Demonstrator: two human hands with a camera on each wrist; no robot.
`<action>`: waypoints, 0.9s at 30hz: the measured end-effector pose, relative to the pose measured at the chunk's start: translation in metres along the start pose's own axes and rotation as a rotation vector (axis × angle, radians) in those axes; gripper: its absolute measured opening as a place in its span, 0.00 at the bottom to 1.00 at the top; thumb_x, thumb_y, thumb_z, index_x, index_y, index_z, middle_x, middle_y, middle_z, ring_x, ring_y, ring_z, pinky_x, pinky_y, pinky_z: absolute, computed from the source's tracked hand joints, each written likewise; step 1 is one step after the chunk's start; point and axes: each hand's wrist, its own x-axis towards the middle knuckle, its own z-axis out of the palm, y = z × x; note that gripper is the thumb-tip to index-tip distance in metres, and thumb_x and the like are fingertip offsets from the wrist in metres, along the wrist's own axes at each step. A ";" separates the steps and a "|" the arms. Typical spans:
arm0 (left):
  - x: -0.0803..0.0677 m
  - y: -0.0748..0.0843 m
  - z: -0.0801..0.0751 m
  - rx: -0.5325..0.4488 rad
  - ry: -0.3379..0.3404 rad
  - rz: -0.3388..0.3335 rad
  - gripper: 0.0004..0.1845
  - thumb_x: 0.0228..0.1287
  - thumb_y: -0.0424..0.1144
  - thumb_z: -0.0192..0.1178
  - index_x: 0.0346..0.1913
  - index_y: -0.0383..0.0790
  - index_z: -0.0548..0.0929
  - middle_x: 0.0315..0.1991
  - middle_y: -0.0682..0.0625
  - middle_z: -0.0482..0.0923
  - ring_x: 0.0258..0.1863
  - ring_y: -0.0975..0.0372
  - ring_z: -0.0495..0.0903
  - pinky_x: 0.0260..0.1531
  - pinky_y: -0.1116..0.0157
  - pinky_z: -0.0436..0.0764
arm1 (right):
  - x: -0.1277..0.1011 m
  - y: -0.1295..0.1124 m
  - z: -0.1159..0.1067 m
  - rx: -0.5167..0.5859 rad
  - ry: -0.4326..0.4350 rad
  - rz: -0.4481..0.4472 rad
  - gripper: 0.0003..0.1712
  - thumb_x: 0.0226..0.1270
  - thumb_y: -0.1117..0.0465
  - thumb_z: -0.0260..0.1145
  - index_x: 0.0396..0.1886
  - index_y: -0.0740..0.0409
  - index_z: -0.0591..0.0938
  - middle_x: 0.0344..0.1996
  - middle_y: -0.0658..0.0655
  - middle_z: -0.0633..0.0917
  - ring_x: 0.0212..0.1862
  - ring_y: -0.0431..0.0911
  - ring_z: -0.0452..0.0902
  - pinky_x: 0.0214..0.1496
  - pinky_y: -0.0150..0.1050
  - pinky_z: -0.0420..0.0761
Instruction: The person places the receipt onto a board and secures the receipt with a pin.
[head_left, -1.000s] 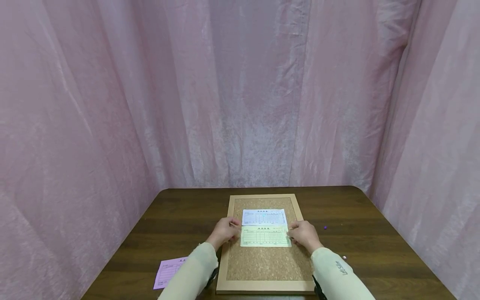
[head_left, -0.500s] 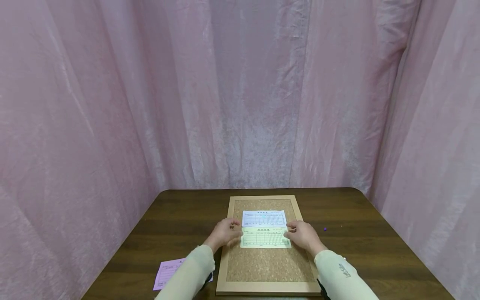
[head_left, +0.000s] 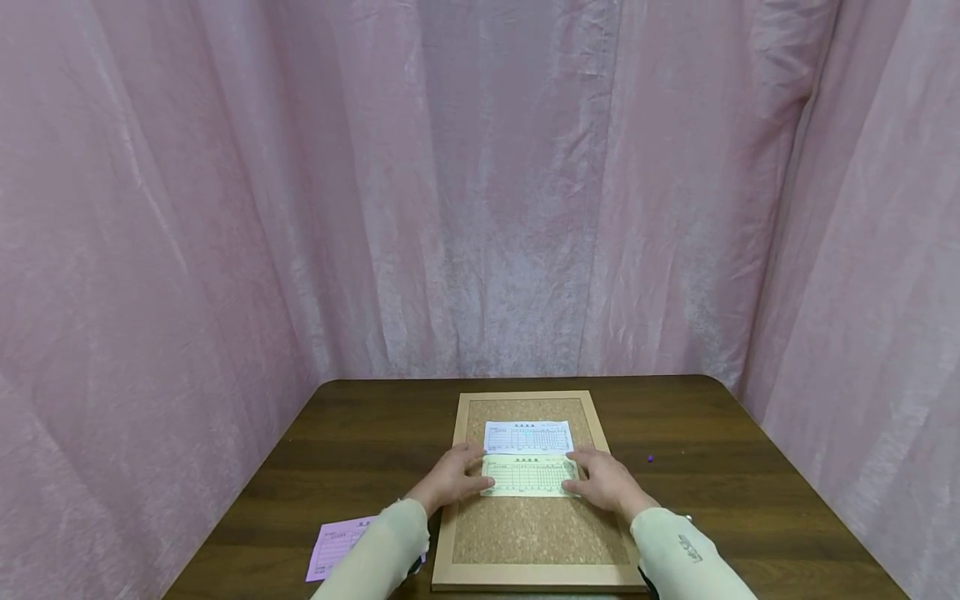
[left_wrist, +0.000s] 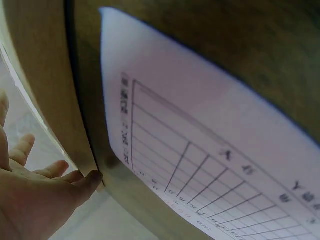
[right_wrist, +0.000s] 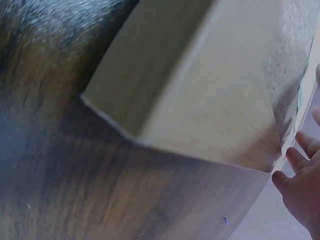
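In the head view a cork board (head_left: pixel 517 533) with a pale wooden frame lies on the dark table. A green printed form slip (head_left: pixel 528 477) lies on its cork, right below a blue-white printed form slip (head_left: pixel 528 437). At the green slip's left end is my left hand (head_left: pixel 452 478), fingers extended and thumb tip over the paper's edge. My right hand (head_left: pixel 604 480) mirrors it at the right end, fingertips at the slip's upper corner and thumb lower down. Neither hand is curled round anything. Fingers stretch along the board in the right wrist view.
A purple printed slip (head_left: pixel 337 546) lies on the table left of the board, partly hidden by the left sleeve. To the board's right sits a small purple pushpin (head_left: pixel 650 458). Pink curtains (head_left: pixel 480 208) surround the table.
Both hands' fingers have straightened and spread. The thumbs have moved inward over the green slip's ends and toward its lower edge. The slips look unmoved on the board.
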 end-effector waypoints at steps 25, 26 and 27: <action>-0.010 0.002 0.002 0.103 -0.051 -0.077 0.34 0.63 0.49 0.68 0.70 0.42 0.72 0.76 0.31 0.47 0.76 0.38 0.42 0.67 0.35 0.51 | -0.003 0.008 0.005 -0.109 -0.018 -0.018 0.31 0.63 0.50 0.72 0.59 0.65 0.81 0.66 0.71 0.71 0.69 0.67 0.61 0.67 0.64 0.60; -0.010 0.002 0.002 0.105 -0.054 -0.080 0.34 0.64 0.50 0.68 0.70 0.42 0.72 0.76 0.32 0.47 0.76 0.39 0.41 0.67 0.35 0.52 | -0.003 0.008 0.005 -0.109 -0.020 -0.018 0.31 0.63 0.50 0.72 0.59 0.65 0.81 0.66 0.71 0.71 0.69 0.67 0.61 0.67 0.64 0.60; -0.010 0.002 0.002 0.107 -0.055 -0.083 0.34 0.64 0.50 0.68 0.70 0.42 0.72 0.76 0.32 0.47 0.76 0.39 0.41 0.67 0.35 0.52 | -0.003 0.007 0.005 -0.107 -0.021 -0.019 0.31 0.63 0.50 0.72 0.59 0.65 0.81 0.66 0.71 0.71 0.69 0.67 0.61 0.68 0.64 0.60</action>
